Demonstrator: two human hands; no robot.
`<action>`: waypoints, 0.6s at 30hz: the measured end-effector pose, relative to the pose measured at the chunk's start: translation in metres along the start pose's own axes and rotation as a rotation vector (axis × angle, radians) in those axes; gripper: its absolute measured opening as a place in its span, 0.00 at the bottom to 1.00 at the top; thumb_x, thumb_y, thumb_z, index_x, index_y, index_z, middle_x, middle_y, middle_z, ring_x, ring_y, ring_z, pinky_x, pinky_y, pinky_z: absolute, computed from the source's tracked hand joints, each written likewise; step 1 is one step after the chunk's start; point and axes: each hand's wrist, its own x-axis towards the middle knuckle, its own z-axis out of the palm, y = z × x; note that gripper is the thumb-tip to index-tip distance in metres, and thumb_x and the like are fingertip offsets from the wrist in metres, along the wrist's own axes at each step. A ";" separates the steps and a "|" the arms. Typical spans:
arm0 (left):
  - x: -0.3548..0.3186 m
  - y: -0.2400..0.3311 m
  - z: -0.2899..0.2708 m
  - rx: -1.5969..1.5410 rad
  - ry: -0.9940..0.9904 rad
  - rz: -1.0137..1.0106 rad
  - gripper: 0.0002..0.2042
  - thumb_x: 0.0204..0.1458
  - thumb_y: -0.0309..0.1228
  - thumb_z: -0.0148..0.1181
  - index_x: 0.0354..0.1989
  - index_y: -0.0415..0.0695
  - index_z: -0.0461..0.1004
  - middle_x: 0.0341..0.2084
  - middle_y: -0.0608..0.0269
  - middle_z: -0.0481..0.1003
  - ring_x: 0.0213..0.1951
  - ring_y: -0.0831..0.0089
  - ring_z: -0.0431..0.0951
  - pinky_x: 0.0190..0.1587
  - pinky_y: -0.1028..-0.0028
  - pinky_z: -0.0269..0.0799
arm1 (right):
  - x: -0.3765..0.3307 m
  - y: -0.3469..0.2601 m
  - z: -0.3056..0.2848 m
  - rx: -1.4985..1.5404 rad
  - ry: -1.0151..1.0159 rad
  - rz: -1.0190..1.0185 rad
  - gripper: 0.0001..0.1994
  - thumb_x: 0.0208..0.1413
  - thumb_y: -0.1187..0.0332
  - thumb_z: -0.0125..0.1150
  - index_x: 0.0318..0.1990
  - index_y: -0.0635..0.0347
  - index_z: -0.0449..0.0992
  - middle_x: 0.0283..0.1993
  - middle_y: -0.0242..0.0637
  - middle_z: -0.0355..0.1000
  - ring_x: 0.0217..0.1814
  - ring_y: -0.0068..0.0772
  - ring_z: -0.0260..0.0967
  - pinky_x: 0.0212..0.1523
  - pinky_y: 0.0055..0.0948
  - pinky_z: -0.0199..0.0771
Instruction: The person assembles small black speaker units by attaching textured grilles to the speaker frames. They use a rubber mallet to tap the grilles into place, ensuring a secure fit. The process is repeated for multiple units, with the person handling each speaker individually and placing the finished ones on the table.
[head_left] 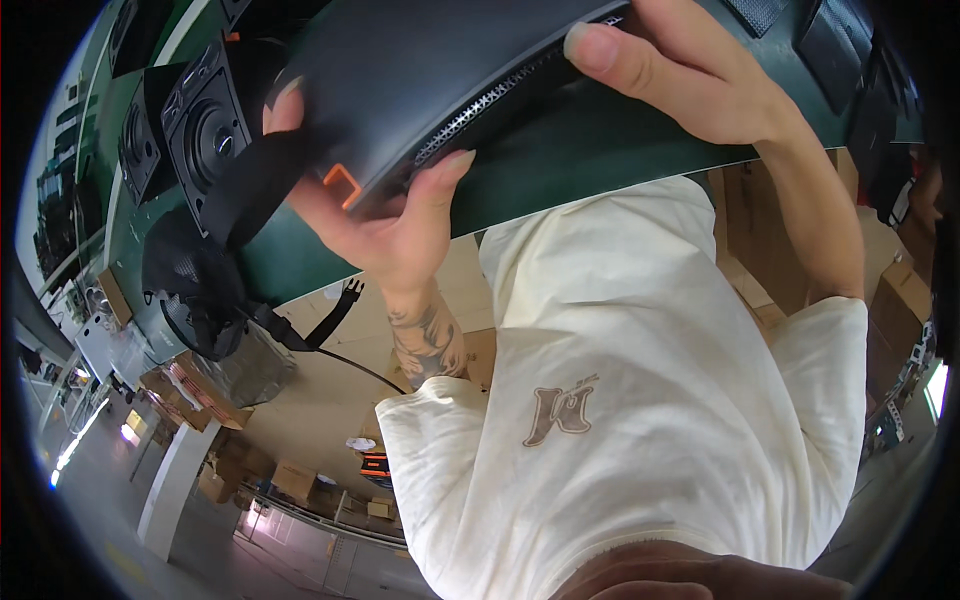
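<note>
A large black casing (400,70) with a smooth curved face is held up over the green table between my two hands. Along its near edge runs a strip of perforated grille (490,103). My left hand (395,230) grips the lower left corner, its thumb on the near edge and its fingers spread around the side. By that hand an orange bracket-shaped piece (343,186) sits at the corner. My right hand (700,75) holds the right end, thumb pressed on the grille edge; its other fingers are mostly hidden. A wide black strap (255,190) passes beside my left fingers.
Black speaker boxes with round cones (215,140) stand on the green table (600,150) at the left. A black mesh bag (190,270) with a buckled strap (335,315) hangs at the table's edge. Dark panels (835,50) lie far right. Cardboard boxes (295,480) stand beyond.
</note>
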 end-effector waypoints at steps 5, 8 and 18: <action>0.001 -0.006 -0.010 0.169 -0.064 0.119 0.51 0.36 0.32 0.85 0.69 0.37 0.58 0.62 0.54 0.62 0.59 0.63 0.71 0.58 0.66 0.73 | -0.002 0.003 0.004 0.030 0.000 -0.002 0.37 0.70 0.55 0.55 0.75 0.70 0.47 0.73 0.52 0.51 0.76 0.44 0.50 0.75 0.38 0.50; 0.004 -0.004 -0.009 0.194 -0.068 0.117 0.51 0.36 0.33 0.86 0.69 0.37 0.59 0.62 0.54 0.62 0.58 0.63 0.71 0.58 0.66 0.73 | -0.002 0.004 0.006 -0.003 0.014 -0.053 0.38 0.70 0.54 0.55 0.75 0.71 0.47 0.73 0.52 0.51 0.77 0.44 0.50 0.75 0.39 0.50; 0.005 -0.006 -0.002 -0.094 -0.057 0.052 0.50 0.46 0.33 0.77 0.74 0.39 0.47 0.72 0.45 0.53 0.69 0.56 0.62 0.70 0.58 0.59 | -0.003 0.003 0.018 0.031 0.187 -0.100 0.34 0.54 0.65 0.76 0.67 0.60 0.68 0.65 0.43 0.65 0.71 0.47 0.54 0.72 0.40 0.54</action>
